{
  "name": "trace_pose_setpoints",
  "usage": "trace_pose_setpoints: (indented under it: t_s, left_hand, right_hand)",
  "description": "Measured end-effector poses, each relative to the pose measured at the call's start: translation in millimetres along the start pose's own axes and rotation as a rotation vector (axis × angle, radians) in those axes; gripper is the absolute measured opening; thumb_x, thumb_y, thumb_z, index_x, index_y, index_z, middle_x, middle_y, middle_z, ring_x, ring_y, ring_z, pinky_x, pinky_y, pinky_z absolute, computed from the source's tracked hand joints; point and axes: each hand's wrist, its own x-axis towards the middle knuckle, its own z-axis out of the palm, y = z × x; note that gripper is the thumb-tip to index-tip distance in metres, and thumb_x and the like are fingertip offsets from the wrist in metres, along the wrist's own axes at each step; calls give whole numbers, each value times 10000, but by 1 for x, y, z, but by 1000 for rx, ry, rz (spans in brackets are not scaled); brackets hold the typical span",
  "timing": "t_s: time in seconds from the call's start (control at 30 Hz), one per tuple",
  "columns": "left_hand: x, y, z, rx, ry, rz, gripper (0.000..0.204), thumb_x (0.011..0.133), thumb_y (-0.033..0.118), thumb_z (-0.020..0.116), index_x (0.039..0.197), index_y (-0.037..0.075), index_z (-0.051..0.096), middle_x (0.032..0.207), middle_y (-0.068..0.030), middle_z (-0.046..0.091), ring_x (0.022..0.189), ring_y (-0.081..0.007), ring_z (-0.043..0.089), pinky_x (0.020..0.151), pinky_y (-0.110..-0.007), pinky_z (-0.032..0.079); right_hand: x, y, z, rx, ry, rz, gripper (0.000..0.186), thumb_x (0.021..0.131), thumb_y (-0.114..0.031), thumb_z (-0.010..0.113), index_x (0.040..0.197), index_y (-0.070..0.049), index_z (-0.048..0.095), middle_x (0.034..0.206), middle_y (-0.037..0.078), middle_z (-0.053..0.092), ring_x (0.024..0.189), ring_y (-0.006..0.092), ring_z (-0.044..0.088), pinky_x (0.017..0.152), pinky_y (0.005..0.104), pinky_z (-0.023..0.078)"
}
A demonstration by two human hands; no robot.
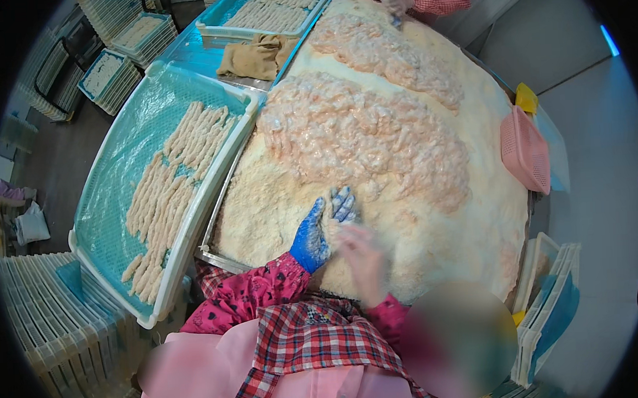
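My left hand (313,238), in a blue glove dusted with crumbs, is over the breading crumbs (262,201) at the near side of the table. A pale crumb-coated meat strip (327,216) shows between its thumb and fingers. Beside it, my right hand (364,257) is smeared by motion, so its fingers are unclear. Just beyond both hands lies a broad heap of raw, pinkish meat pieces (359,133). To the left, a white-rimmed tray with a turquoise mesh liner (111,172) carries rows of coated strips (163,206).
A second heap of meat (391,53) lies farther back, near another person's gloved hand (397,2). A brown cloth (252,58) rests by another filled tray (215,33). At the right edge sits a pink basket (523,147). Stacked trays (60,303) stand at left.
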Motion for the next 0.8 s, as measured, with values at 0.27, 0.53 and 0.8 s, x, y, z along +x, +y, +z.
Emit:
trace_pose_setpoints:
  t_s: [0.27, 0.53, 0.8]
  left_hand:
    - [-17, 0, 63, 318, -275, 172, 706, 917, 480, 329, 1441, 41, 154, 1499, -153, 150, 1385, -253, 150, 1118, -378, 92]
    - [-16, -59, 69, 508, -543, 1050, 979, 825, 665, 327, 1402, -102, 129, 1468, -266, 137, 1383, -363, 109, 1114, -430, -13]
    - [2, -1, 7, 1521, -489, 274, 591, 942, 321, 430, 1419, 24, 246, 1473, -126, 265, 1349, -228, 266, 1088, -332, 206]
  right_hand:
    - [19, -28, 14, -112, 117, -341, 831, 898, -614, 115, 1406, 37, 208, 1434, 271, 211, 1338, 440, 168, 1094, 495, 134]
    - [13, -31, 35, 26, 199, -529, 825, 891, -632, 42, 1449, -24, 18, 1499, 224, 29, 1388, 384, 14, 1110, 487, 8]
    - [8, -1, 29, 229, 410, -87, 860, 877, -669, 126, 1451, -37, 19, 1520, 148, 0, 1401, 278, -18, 1122, 393, -26]
